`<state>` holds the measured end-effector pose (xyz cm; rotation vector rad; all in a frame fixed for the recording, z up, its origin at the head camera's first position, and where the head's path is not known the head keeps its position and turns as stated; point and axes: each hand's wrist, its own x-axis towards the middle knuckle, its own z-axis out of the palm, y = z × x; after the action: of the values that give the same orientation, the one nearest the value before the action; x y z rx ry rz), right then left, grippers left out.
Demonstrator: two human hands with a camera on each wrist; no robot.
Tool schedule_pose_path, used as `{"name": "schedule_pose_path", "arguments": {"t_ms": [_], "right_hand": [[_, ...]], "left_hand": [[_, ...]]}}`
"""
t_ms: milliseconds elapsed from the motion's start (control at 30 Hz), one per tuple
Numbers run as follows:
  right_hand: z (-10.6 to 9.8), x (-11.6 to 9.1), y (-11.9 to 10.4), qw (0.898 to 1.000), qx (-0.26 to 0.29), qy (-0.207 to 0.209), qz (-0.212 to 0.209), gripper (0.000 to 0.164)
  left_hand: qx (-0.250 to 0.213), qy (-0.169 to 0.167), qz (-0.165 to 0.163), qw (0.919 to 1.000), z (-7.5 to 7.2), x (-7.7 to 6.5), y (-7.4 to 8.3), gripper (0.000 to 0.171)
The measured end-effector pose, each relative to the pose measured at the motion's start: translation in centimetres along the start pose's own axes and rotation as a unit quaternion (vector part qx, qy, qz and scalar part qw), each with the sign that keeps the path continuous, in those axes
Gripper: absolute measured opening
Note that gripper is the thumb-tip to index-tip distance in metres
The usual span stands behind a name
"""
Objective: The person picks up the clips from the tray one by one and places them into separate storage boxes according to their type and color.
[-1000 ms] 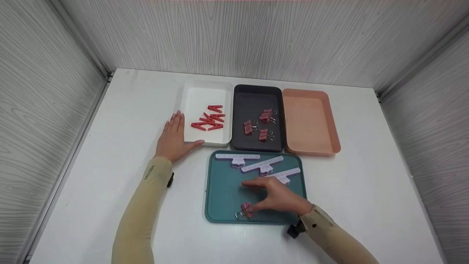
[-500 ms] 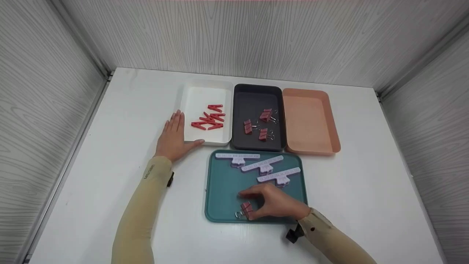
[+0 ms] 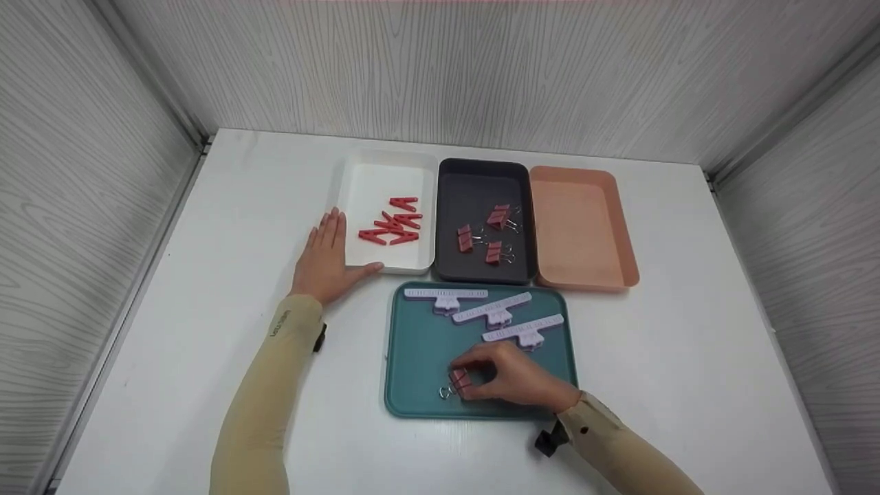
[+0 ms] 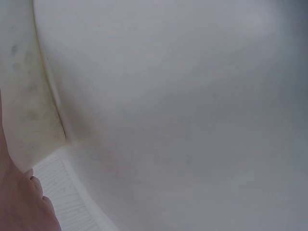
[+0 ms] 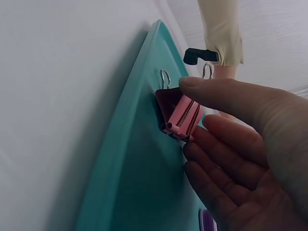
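Note:
Over the front of the teal tray (image 3: pixel 426 350), my right hand (image 3: pixel 515 378) pinches a pink binder clip (image 3: pixel 460 382) between thumb and fingers. The right wrist view shows that binder clip (image 5: pixel 183 113) close up, its wire handles pointing away from the palm. My left hand (image 3: pixel 323 265) lies flat with straight fingers along the left side of the white tray (image 3: pixel 364 172), its thumb at the front edge. Several red clothespins (image 3: pixel 390 221) lie in that tray. In the left wrist view only part of the left hand (image 4: pixel 26 202) shows.
The black tray (image 3: pixel 481 168) stands beside the white one, with three pink binder clips (image 3: pixel 494 252) inside. To its right is an orange tray (image 3: pixel 584 227). Three lilac bar clips (image 3: pixel 524 332) lie across the teal tray's back half. Grey panels (image 3: pixel 440 75) wall the table.
My right hand has moved slightly toward the front of the teal tray, and its fingers have closed on the binder clip, which has shifted slightly back. The left hand has stayed still.

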<state>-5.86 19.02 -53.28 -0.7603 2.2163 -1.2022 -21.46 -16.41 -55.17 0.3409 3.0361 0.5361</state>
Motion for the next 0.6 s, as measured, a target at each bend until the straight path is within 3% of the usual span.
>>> {"name": "schedule_pose_path", "arguments": {"t_ms": [367,600], "right_hand": [[0.03,0.18,-0.12,0.999,-0.036,-0.01,-0.017,0.049],[0.35,0.17,0.06,0.998,-0.047,0.004,-0.03,0.043]], "left_hand": [[0.004,-0.001,0.0,1.0,0.09,0.04,-0.07,0.126],[0.008,0.0,-0.002,1.0,0.27,0.1,-0.12,0.127]]}}
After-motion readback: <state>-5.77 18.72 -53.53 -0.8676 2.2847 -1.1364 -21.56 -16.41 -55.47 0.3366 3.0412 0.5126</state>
